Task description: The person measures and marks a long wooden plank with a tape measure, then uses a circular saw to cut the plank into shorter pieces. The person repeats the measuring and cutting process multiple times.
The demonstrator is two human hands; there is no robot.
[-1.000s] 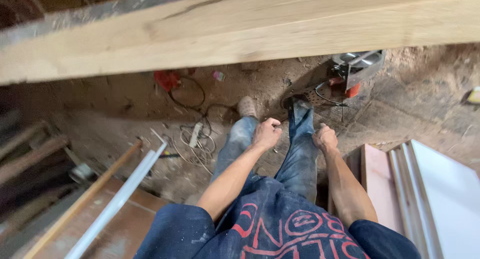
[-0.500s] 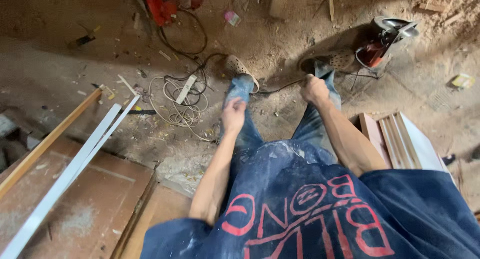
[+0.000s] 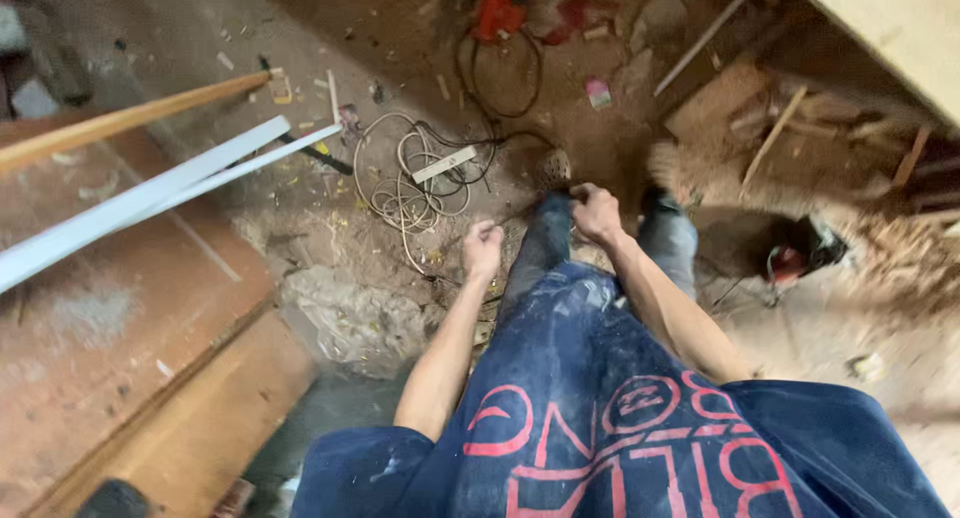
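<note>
I look straight down my own body: a dark blue shirt with red print and blue jeans. My left hand point(image 3: 483, 246) hangs by my left thigh with its fingers curled in, holding nothing. My right hand point(image 3: 597, 213) sits in front of my legs in a loose fist, also with nothing in it. Nearest the left hand, on the dirt floor, lies a tangle of pale cables with a white power strip point(image 3: 443, 165). My shoes are mostly hidden behind the hands.
Long white strips point(image 3: 150, 200) and a wooden batten point(image 3: 130, 120) lie across reddish boards point(image 3: 90, 338) at left. Crumpled plastic sheet point(image 3: 350, 318) lies by the boards. A red power tool point(image 3: 498, 6) is at top, another tool point(image 3: 790, 263) at right amid sawdust, a wooden beam point(image 3: 900, 28) top right.
The view has swung left and down; the beam that crossed the top is now only at the top right corner. My left hand has dropped away from my right, toward the cables.
</note>
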